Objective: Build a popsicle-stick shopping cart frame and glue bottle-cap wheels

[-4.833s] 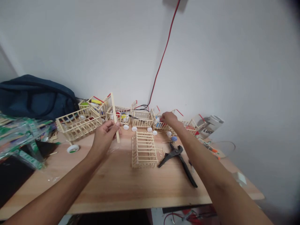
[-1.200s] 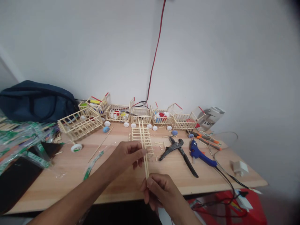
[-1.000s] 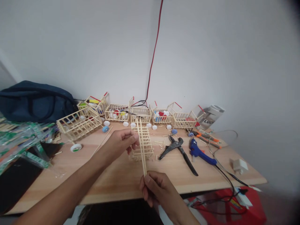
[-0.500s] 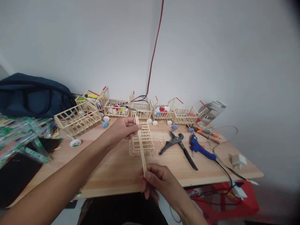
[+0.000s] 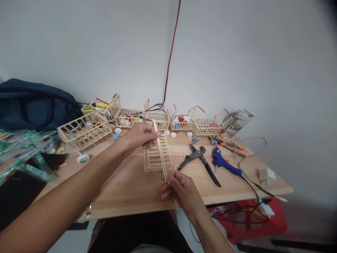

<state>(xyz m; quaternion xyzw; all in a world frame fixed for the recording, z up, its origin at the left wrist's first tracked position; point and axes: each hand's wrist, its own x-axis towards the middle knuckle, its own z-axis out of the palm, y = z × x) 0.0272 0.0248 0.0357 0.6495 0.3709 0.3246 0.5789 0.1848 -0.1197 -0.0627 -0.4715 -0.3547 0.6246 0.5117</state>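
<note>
A pair of thin wooden sticks [image 5: 161, 154] is held lengthwise between my two hands, side by side. My left hand [image 5: 146, 135] pinches them close to their far end, thumb on top. At the near end, my right hand [image 5: 180, 186] grips them between thumb and fingers. Under the sticks, a small slatted wooden frame [image 5: 152, 161] rests on the table, partly covered by the sticks and my left hand. The sticks are above the frame; whether they touch it I cannot tell.
Several stick-built carts [image 5: 207, 129] line the wall. Pliers [image 5: 196, 158], a blue glue gun [image 5: 223, 162] with its cord and orange-handled pliers [image 5: 234, 147] lie right. Plastic-wrapped sticks [image 5: 28, 151] and a dark bag [image 5: 37, 105] are left. Bottle caps [image 5: 83, 159] and cut stick bits are scattered about.
Both hands and the sticks have risen slightly in view, my right hand moving up and a little to the right. The view has shifted slightly. The grip on the sticks looks the same.
</note>
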